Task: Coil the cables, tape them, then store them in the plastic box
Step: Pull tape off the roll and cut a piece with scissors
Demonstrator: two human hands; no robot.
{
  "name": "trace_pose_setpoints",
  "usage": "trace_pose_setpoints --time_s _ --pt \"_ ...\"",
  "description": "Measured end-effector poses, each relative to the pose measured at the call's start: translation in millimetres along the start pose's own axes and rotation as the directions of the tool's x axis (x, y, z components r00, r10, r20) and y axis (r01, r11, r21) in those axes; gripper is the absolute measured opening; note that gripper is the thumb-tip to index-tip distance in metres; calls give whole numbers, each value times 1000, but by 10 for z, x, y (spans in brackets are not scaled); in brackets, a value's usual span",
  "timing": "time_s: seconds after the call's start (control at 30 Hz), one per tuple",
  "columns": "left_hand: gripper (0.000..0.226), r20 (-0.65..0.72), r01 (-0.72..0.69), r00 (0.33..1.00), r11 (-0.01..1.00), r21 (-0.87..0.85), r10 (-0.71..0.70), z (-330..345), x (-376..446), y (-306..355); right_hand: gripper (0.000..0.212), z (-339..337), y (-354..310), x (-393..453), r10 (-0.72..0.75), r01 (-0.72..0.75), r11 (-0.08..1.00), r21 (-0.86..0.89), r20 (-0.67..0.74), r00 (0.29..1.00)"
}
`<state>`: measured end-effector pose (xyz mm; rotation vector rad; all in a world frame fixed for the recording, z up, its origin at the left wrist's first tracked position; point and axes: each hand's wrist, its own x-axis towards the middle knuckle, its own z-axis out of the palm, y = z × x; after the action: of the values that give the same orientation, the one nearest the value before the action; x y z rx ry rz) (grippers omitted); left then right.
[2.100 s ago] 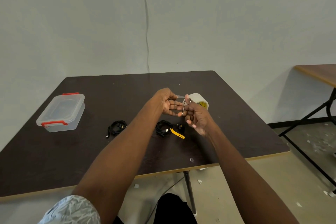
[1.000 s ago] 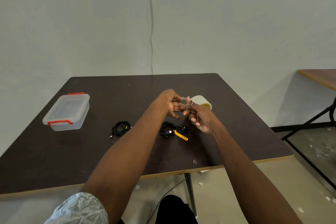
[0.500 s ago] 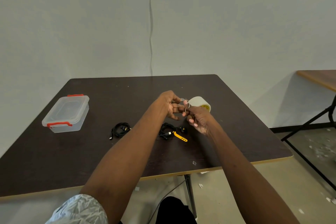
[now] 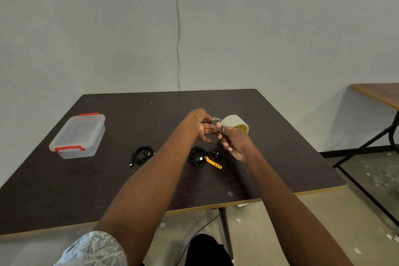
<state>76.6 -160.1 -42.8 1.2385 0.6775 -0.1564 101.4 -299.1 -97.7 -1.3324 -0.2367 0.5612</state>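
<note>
Sleeve [image 4: 95, 248] and both forearms fill the near edge of the view, reaching out over the dark counter [image 4: 64, 190]. Just below and nearer than the hands lie two coiled black cables: one coil [image 4: 142, 155] below and left of the left hand [image 4: 199, 128], the other coil [image 4: 197, 156] directly under both hands with a yellow strap [image 4: 213, 163] at its side. Neither coil shows tape that I can make out.

The left hand is curled, its fingertips pinching a small clear tape strip [image 4: 216, 119]. The right hand [image 4: 234, 143] is closed around a thin metal tool, likely small scissors [image 4: 222, 128], raised against the strip. Touching the far side of the right hand is the tape roll [image 4: 235, 125]; whether it rests on the counter or is held, I cannot tell.

Well off to the left of the left hand sits the plastic box [image 4: 77, 136], lid on, red clasps at both ends.

By my reading the step in hand is cutting a piece of tape. The next move calls for freeing the strip cleanly, then wrapping it round a coil without letting it fold onto itself.
</note>
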Motion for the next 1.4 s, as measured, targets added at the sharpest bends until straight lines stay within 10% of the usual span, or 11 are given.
trace_pose_setpoints --time_s 0.4,0.83,1.4 --pt "12 -13 -14 1000 999 33 14 17 -25 14 34 36 -62 -12 76 -72 976 204 -12 997" --pt "16 -36 -10 999 1000 0 10 20 -45 20 73 12 -94 -7 133 -139 983 122 58 989" --pt "16 -40 -9 999 1000 -13 9 39 -77 19 62 40 -125 -3 92 -93 991 94 24 996"
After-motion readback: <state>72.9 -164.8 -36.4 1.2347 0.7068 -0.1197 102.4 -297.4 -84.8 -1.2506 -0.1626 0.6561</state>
